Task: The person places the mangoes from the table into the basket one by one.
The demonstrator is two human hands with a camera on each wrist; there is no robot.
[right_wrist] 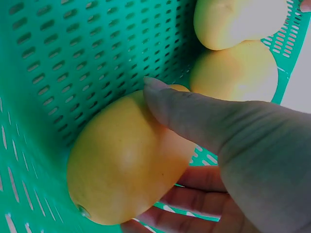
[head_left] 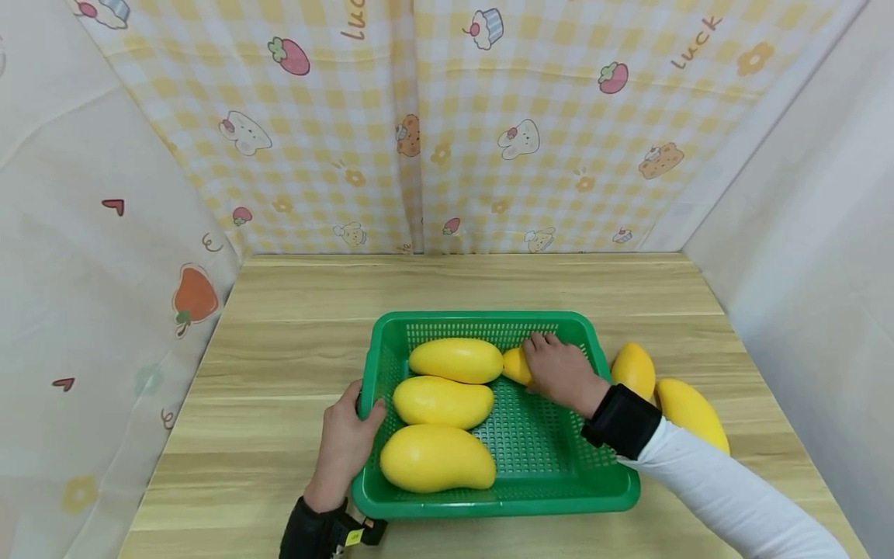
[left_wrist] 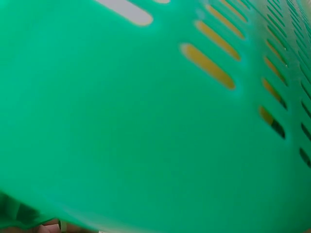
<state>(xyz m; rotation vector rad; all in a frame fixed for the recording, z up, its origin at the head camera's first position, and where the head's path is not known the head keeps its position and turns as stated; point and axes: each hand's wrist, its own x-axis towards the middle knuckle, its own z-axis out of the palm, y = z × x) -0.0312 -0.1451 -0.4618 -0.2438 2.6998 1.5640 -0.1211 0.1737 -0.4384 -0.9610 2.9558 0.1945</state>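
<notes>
A green plastic basket [head_left: 489, 510] with slotted walls sits on the wooden table. My left hand [head_left: 344, 441] grips its left side, thumb over the rim; in the left wrist view the basket's wall [left_wrist: 121, 126] fills nearly everything. Inside the basket's back right part, my right hand [head_left: 562, 374] holds a yellow mango [right_wrist: 126, 160], thumb on one side and fingers curled under the other. Three larger mangoes lie in the basket's left half: one at the back [head_left: 455, 360], one in the middle [head_left: 443, 402], one in front [head_left: 438, 458].
Two more mangoes, a smaller one [head_left: 634, 370] and a longer one [head_left: 693, 413], lie on the table [head_left: 293, 326] just right of the basket, beside my right forearm. A checked cloth [head_left: 314, 178] hangs behind, with white cloth at both sides.
</notes>
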